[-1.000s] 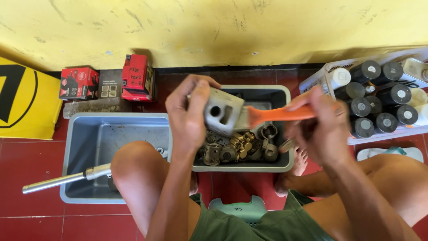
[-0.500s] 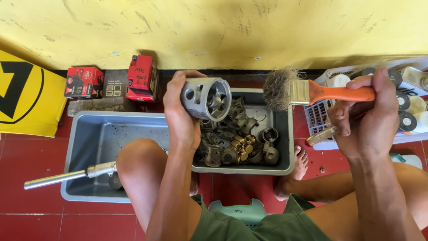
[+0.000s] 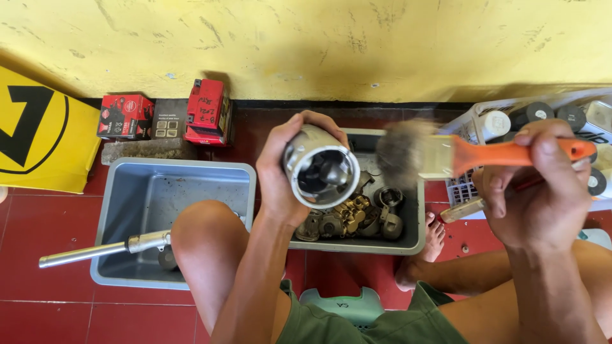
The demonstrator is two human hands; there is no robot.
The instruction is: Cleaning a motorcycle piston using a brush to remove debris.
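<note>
**A:** A person sits over a red tiled floor (image 3: 38, 318) beside a yellow wall (image 3: 306, 44). What lies nearest?

**B:** A large grey plastic tub (image 3: 185, 185) on the left, a metal rod (image 3: 95, 250) resting across its rim. Beside it, a smaller grey tray (image 3: 414, 229) packed with greasy engine parts (image 3: 350, 216), some brass-coloured.

**A:** And at the edges?

**B:** A yellow sign (image 3: 38, 137) with a black mark leans at far left; red boxes (image 3: 207, 111) stand against the wall; a white crate (image 3: 472, 124) of dark capped cans sits at right.

**A:** The hands?

**B:** The left hand (image 3: 287, 172) is wrapped around a silvery piston (image 3: 320, 169), held above the tray with its hollow end tilted toward the camera. The right hand (image 3: 542, 191) is curled tight around the orange handle of a paintbrush (image 3: 459, 156), a second thin stick-like tool tucked under its fingers.

**A:** Where is the brush against the piston?

**B:** Just to its right, bristles blurred, near it but apart.
</note>
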